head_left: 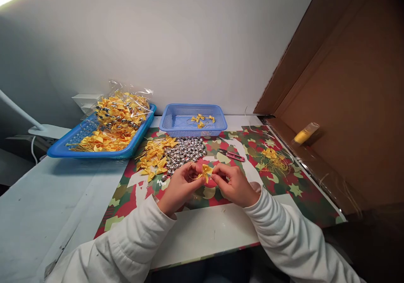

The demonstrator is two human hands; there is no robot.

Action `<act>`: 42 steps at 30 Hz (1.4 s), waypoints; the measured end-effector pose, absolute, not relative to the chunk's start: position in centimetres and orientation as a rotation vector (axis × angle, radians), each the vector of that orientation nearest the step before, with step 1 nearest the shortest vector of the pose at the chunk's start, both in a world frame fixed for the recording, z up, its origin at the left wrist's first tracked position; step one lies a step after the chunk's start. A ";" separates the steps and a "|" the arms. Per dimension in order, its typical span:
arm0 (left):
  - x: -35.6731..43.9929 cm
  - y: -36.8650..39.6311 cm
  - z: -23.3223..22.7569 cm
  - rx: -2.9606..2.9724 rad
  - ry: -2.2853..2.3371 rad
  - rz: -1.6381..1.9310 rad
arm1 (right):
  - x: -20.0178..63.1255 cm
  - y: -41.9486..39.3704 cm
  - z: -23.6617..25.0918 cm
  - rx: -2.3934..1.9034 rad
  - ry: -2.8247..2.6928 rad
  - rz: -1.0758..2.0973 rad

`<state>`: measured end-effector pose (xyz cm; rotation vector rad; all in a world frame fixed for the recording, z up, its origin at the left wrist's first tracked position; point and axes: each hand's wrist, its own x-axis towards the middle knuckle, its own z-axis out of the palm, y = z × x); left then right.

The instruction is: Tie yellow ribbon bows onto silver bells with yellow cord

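right now your left hand (pixel 180 187) and right hand (pixel 232 183) both pinch the yellow bow (pixel 205 171) over the patterned mat (pixel 293 190); keep fingertips tight, work the thin loop (pixel 191 170) slowly so it won't slip

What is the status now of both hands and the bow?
Left hand and right hand both pinching one yellow bow above the mat. Loose bows and silver bells just behind. Nothing between the hands.
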<state>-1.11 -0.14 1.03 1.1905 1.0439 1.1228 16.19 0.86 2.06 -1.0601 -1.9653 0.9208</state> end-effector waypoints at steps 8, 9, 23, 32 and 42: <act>-1.0 -0.2 1.4 1.123 1.110 1.112 | 15.9 0.7 2.0 -1.063 -1.921 0.949; -1.0 -0.2 1.5 1.116 1.124 1.115 | 15.9 0.7 2.0 -1.069 -1.921 0.943; -1.0 -0.4 1.6 1.144 1.126 1.209 | 16.0 0.8 1.6 -1.116 -1.958 0.864; -1.0 -0.4 1.3 1.195 1.100 1.194 | 16.2 0.9 1.7 -1.117 -1.964 0.873; -0.9 -0.3 1.8 1.054 1.074 1.195 | 15.9 0.8 1.4 -1.077 -1.821 1.068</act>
